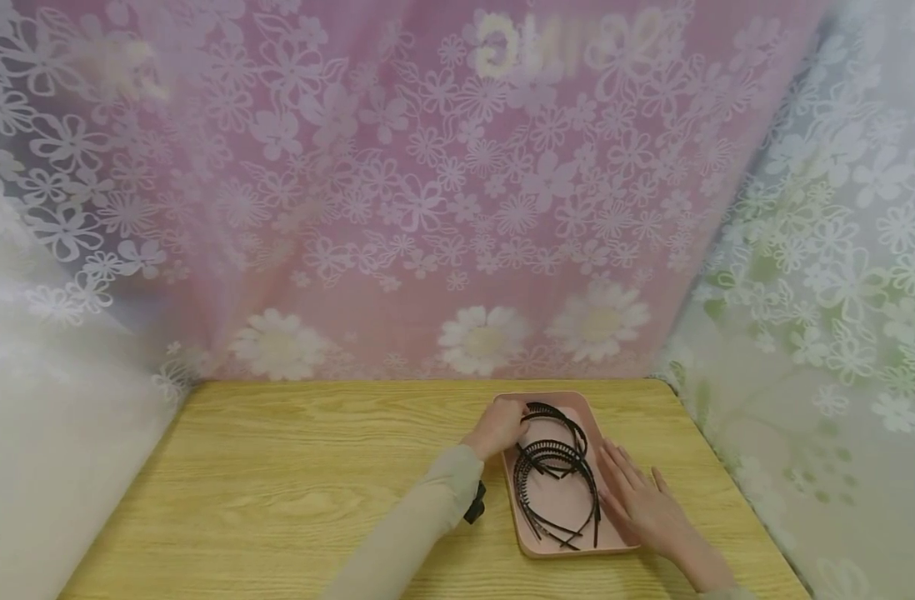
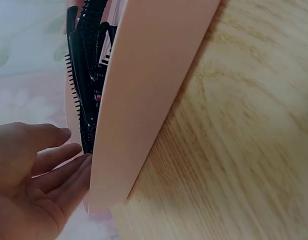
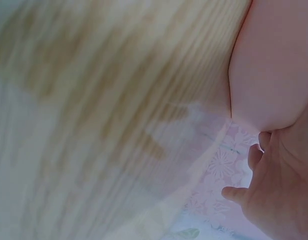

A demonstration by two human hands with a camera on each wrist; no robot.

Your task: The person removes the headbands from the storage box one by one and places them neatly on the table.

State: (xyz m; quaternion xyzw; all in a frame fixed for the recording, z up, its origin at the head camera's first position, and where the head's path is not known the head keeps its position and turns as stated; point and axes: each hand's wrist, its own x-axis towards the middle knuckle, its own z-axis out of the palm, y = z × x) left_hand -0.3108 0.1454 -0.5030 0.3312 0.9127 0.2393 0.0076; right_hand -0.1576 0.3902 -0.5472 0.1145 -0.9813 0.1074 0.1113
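Note:
A pink tray [image 1: 612, 533] holds several black toothed headbands [image 1: 549, 447], lying overlapped. My left hand [image 1: 500, 427] reaches over the tray's far left rim. In the left wrist view, its fingers [image 2: 69, 172] extend to the end of one headband [image 2: 84, 85], with the thumb apart from it; the fingertips are partly hidden at the tray wall. My right hand [image 1: 648, 504] lies along the tray's right side with its fingers extended. In the right wrist view that hand [image 3: 279, 185] is beside the tray's outer wall [image 3: 274, 65].
The tray stands on the right part of a wood-grain table [image 1: 300, 467]. A pink flowered curtain [image 1: 427, 208] hangs behind the table, with a pale flowered sheet [image 1: 840, 333] along the right side. A black object [image 1: 476, 503] shows at the left sleeve's wrist.

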